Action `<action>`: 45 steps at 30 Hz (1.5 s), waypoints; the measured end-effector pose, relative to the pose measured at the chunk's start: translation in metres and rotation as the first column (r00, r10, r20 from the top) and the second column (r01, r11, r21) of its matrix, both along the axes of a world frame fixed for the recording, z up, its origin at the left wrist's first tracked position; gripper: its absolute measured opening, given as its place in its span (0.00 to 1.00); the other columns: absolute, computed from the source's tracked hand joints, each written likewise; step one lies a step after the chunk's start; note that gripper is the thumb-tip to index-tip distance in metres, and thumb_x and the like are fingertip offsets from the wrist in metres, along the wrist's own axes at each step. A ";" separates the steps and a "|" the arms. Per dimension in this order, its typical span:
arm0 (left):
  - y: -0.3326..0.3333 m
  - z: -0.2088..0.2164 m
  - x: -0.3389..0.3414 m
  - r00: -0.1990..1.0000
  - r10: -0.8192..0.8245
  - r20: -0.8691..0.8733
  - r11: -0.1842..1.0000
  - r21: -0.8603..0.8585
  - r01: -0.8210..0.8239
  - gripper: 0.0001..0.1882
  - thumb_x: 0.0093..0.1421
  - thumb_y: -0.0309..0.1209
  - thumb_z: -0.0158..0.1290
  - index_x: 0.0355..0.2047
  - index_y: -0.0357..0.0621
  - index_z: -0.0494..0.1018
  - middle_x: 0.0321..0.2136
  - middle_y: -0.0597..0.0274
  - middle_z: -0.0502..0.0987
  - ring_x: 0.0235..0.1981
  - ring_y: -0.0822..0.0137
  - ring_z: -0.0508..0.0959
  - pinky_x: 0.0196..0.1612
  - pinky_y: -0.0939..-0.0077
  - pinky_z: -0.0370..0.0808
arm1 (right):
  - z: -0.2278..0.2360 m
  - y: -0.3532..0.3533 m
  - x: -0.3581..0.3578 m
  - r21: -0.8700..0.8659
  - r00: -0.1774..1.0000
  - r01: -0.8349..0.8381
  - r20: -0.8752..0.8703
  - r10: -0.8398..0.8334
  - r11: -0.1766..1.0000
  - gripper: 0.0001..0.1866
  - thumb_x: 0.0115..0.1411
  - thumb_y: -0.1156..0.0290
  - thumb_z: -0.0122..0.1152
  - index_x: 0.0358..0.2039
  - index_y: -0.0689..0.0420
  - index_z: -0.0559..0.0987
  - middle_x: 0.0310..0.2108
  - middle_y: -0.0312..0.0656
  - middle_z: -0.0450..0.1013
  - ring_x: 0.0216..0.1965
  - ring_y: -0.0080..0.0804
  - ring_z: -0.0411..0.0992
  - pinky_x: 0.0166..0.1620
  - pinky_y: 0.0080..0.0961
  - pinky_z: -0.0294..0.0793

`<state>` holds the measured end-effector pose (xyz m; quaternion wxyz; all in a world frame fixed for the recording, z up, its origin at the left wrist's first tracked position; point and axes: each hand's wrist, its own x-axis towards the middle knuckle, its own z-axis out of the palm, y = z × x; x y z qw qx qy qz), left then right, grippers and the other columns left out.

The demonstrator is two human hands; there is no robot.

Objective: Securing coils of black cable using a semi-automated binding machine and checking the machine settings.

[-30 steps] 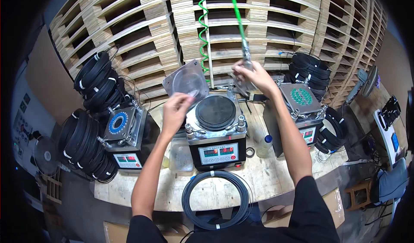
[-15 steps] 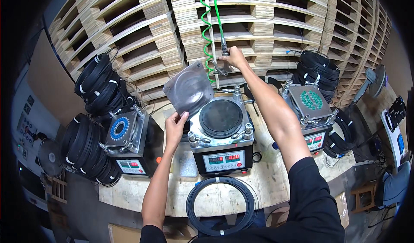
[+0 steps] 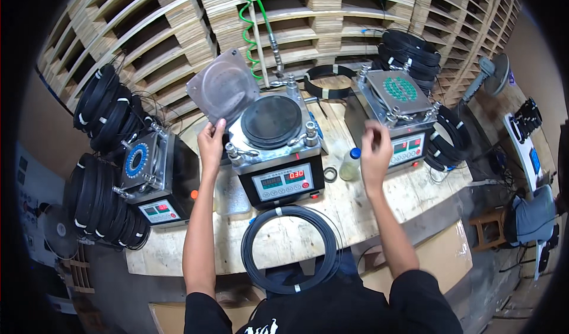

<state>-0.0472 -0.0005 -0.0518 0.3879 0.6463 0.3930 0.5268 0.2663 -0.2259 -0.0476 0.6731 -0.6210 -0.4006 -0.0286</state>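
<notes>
Between right hand [image 3: 376,156] and middle machine [image 3: 284,183], blue-capped bottle [image 3: 350,167], black ring [image 3: 330,180].

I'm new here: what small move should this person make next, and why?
Perhaps tip the translucent grey square plate slightly toward the flat black round disc: the left hand holds the plate's lower corner, the plate stands tilted behind and left of the disc, and the disc lies uncovered.

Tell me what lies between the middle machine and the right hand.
The head view shows a blue-capped bottle nearer the right hand and a small black ring nearer the machine.
</notes>
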 end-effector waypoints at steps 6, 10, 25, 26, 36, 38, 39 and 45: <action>-0.004 0.000 0.014 1.000 -0.026 0.013 1.000 0.004 0.026 0.16 0.68 0.36 0.55 0.40 0.31 0.78 0.30 0.69 0.79 0.30 0.82 0.69 0.35 0.82 0.68 | -0.142 -0.059 -0.003 -0.391 0.994 0.014 -0.099 -0.057 0.920 0.38 0.56 0.73 0.67 0.65 0.59 0.61 0.58 0.59 0.67 0.58 0.52 0.67 0.60 0.37 0.66; -0.004 0.000 0.016 0.999 -0.031 -0.008 0.999 0.015 0.031 0.16 0.68 0.37 0.55 0.38 0.32 0.78 0.28 0.70 0.77 0.29 0.82 0.68 0.34 0.82 0.67 | -0.166 -0.030 0.023 -0.312 0.995 -0.079 -0.083 0.056 0.947 0.39 0.53 0.69 0.72 0.62 0.60 0.63 0.56 0.59 0.69 0.59 0.50 0.69 0.60 0.37 0.67; -0.006 0.001 0.001 1.000 -0.023 -0.004 0.998 0.056 0.023 0.16 0.66 0.35 0.56 0.40 0.29 0.77 0.29 0.63 0.81 0.31 0.79 0.74 0.37 0.78 0.71 | 0.180 0.079 -0.034 -0.833 0.230 0.147 0.554 0.800 0.534 0.36 0.48 0.58 0.75 0.59 0.46 0.76 0.49 0.43 0.77 0.49 0.45 0.74 0.54 0.41 0.71; -0.004 -0.001 0.002 0.999 -0.025 0.023 0.998 0.062 0.023 0.16 0.65 0.34 0.56 0.40 0.29 0.78 0.29 0.63 0.81 0.31 0.79 0.74 0.37 0.78 0.71 | 0.187 0.087 -0.041 -0.826 0.149 0.180 0.560 0.815 0.534 0.36 0.48 0.56 0.75 0.59 0.46 0.76 0.45 0.44 0.79 0.49 0.43 0.75 0.54 0.40 0.71; 0.003 -0.010 0.001 0.999 0.033 0.005 0.998 0.058 -0.033 0.17 0.64 0.36 0.57 0.41 0.29 0.78 0.30 0.61 0.83 0.31 0.79 0.75 0.37 0.78 0.73 | 0.205 0.110 -0.079 -0.748 -0.059 0.512 0.461 0.886 0.423 0.27 0.43 0.58 0.76 0.47 0.46 0.83 0.38 0.41 0.81 0.45 0.42 0.78 0.50 0.42 0.73; 0.003 -0.009 0.003 0.998 0.027 0.056 0.995 0.096 -0.032 0.17 0.64 0.36 0.57 0.39 0.29 0.78 0.28 0.59 0.82 0.29 0.78 0.75 0.35 0.76 0.73 | 0.200 0.121 -0.066 -0.709 -0.088 0.552 0.474 0.876 0.439 0.25 0.42 0.58 0.76 0.44 0.46 0.83 0.36 0.41 0.81 0.44 0.41 0.79 0.49 0.41 0.73; 0.003 -0.008 0.004 0.998 0.029 0.059 0.995 0.096 -0.034 0.17 0.64 0.36 0.57 0.39 0.29 0.78 0.28 0.59 0.82 0.29 0.78 0.75 0.35 0.76 0.73 | 0.199 0.129 -0.063 -0.669 -0.113 0.589 0.487 0.866 0.453 0.24 0.41 0.58 0.76 0.42 0.45 0.84 0.35 0.40 0.81 0.44 0.40 0.79 0.47 0.40 0.73; 0.002 -0.009 0.002 1.000 0.027 -0.005 0.995 0.097 -0.027 0.17 0.64 0.37 0.56 0.36 0.30 0.76 0.25 0.56 0.81 0.28 0.78 0.74 0.34 0.74 0.72 | 0.189 0.192 -0.047 -0.682 -0.107 0.536 0.530 0.841 0.497 0.22 0.38 0.61 0.78 0.38 0.49 0.84 0.36 0.38 0.81 0.41 0.40 0.80 0.40 0.39 0.77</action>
